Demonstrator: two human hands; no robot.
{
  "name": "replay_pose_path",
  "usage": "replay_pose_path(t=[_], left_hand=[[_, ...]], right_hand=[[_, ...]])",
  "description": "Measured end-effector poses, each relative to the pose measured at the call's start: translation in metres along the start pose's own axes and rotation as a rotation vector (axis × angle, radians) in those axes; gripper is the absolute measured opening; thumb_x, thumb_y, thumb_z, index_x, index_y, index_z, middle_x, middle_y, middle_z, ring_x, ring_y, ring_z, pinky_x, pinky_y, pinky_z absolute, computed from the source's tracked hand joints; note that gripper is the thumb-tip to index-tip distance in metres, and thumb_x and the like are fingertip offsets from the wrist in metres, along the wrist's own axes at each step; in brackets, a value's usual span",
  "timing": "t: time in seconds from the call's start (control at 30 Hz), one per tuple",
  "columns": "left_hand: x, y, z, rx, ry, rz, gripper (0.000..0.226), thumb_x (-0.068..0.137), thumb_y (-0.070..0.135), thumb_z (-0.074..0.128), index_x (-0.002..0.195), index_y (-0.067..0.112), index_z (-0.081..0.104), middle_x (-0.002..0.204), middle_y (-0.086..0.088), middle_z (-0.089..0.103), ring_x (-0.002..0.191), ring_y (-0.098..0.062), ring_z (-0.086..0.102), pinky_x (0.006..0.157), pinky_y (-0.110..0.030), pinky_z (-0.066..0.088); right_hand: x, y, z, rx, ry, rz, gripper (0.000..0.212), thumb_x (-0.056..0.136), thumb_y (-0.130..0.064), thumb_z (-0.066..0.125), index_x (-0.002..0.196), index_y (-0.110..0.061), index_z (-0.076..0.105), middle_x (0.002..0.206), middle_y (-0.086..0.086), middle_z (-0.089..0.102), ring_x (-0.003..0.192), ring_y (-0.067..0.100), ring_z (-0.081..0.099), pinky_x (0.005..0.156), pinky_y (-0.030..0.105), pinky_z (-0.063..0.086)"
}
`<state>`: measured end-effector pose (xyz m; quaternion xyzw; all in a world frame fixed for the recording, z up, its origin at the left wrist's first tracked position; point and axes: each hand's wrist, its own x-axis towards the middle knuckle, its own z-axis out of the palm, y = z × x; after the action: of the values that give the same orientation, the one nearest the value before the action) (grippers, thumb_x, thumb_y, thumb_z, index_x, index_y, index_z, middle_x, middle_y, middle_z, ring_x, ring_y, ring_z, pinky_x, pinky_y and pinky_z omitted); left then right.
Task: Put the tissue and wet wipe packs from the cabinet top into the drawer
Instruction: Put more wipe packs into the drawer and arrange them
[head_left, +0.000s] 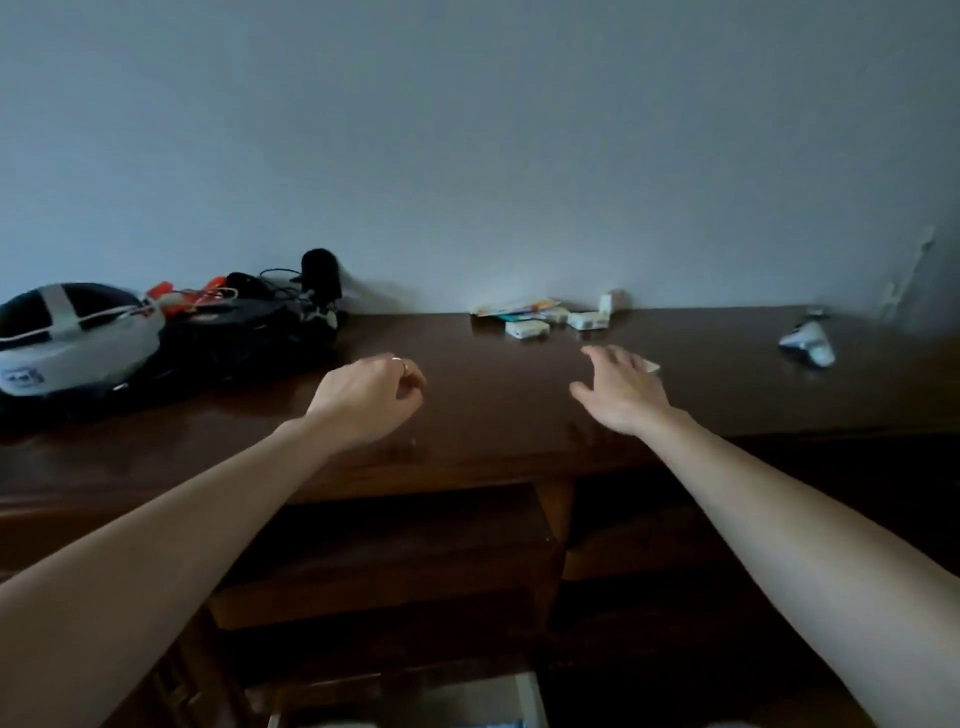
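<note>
Several small white tissue and wet wipe packs lie at the back of the dark wooden cabinet top (493, 405), by the wall: one pack (527, 329), another (588, 319), a flat colourful pack (517, 306) and a small upright pack (612, 301). My right hand (621, 392) reaches over the top with fingers spread; a pale pack (652, 367) peeks out just past its fingertips. My left hand (366, 397) hovers above the top with fingers loosely curled and a ring on one finger, holding nothing. A drawer (415, 696) stands pulled out at the bottom edge.
A grey and black helmet (67, 338) and a heap of black gear with cables and orange parts (249, 317) fill the left of the top. A white device (808, 340) lies at the right. Shelf openings in the cabinet front sit below the top.
</note>
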<state>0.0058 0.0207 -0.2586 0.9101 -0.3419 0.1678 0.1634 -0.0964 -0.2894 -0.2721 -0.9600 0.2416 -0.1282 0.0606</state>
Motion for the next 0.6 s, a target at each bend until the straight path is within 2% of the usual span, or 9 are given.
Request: replay_pose_path(t=[0.07,0.13,0.23,0.3,0.37,0.5,0.6], left_hand=[[0.024,-0.002,0.024,-0.03,-0.059,0.008,0.021,0.09,0.035,0.057,0.105,0.039,0.071,0.098,0.015,0.064,0.095,-0.016,0.066,0.077,-0.031,0.051],[0.05,-0.004,0.046,-0.036,-0.086,0.019,0.019,0.09,0.036,0.056,0.104,0.039,0.07,0.096,0.016,0.059,0.096,-0.014,0.065,0.077,-0.03,0.049],[0.095,-0.003,0.073,-0.035,-0.088,0.055,0.022,0.092,0.035,0.055,0.109,0.038,0.069,0.106,0.013,0.059,0.103,-0.015,0.063,0.081,-0.031,0.049],[0.132,-0.001,0.085,-0.032,-0.077,0.066,0.028,0.094,0.035,0.056,0.121,0.037,0.064,0.119,0.007,0.059,0.113,-0.019,0.059,0.088,-0.035,0.049],[0.17,0.003,0.096,-0.036,-0.05,0.065,0.041,0.094,0.033,0.058,0.135,0.029,0.055,0.134,0.0,0.055,0.123,-0.023,0.055,0.093,-0.041,0.049],[0.248,0.01,0.13,-0.027,-0.016,0.034,0.064,0.094,0.017,0.053,0.152,0.019,0.027,0.148,-0.01,0.042,0.13,-0.031,0.047,0.098,-0.047,0.046],[0.3,0.009,0.159,0.099,-0.041,0.078,0.076,0.092,0.005,0.051,0.158,0.02,0.017,0.156,-0.007,0.031,0.139,-0.031,0.036,0.105,-0.049,0.04]], right_hand=[[0.025,0.02,0.022,-0.018,-0.068,0.181,0.075,0.101,-0.057,0.045,0.161,-0.019,0.022,0.168,0.016,0.013,0.155,0.038,0.012,0.12,0.057,0.023],[0.047,0.027,0.038,0.006,-0.065,0.247,0.079,0.1,-0.061,0.042,0.162,-0.017,0.02,0.168,0.017,0.011,0.155,0.038,0.009,0.12,0.057,0.023],[0.083,0.017,0.046,0.0,-0.097,0.081,0.073,0.101,-0.06,0.039,0.162,-0.023,0.024,0.169,0.008,0.02,0.153,0.034,0.018,0.117,0.052,0.028],[0.111,0.004,0.047,0.002,-0.097,-0.054,0.064,0.101,-0.057,0.038,0.158,-0.029,0.033,0.165,0.003,0.032,0.149,0.03,0.029,0.114,0.05,0.032],[0.138,-0.009,0.048,0.004,-0.069,-0.102,0.063,0.099,-0.058,0.043,0.155,-0.031,0.037,0.16,0.005,0.039,0.146,0.03,0.033,0.111,0.05,0.035],[0.191,-0.027,0.057,-0.134,-0.071,-0.186,0.078,0.092,-0.067,0.048,0.159,-0.035,0.024,0.168,0.007,0.02,0.153,0.034,0.017,0.117,0.059,0.029],[0.233,-0.036,0.071,-0.127,-0.092,-0.205,0.079,0.092,-0.071,0.044,0.161,-0.039,0.024,0.171,0.004,0.015,0.156,0.033,0.013,0.118,0.061,0.026]])
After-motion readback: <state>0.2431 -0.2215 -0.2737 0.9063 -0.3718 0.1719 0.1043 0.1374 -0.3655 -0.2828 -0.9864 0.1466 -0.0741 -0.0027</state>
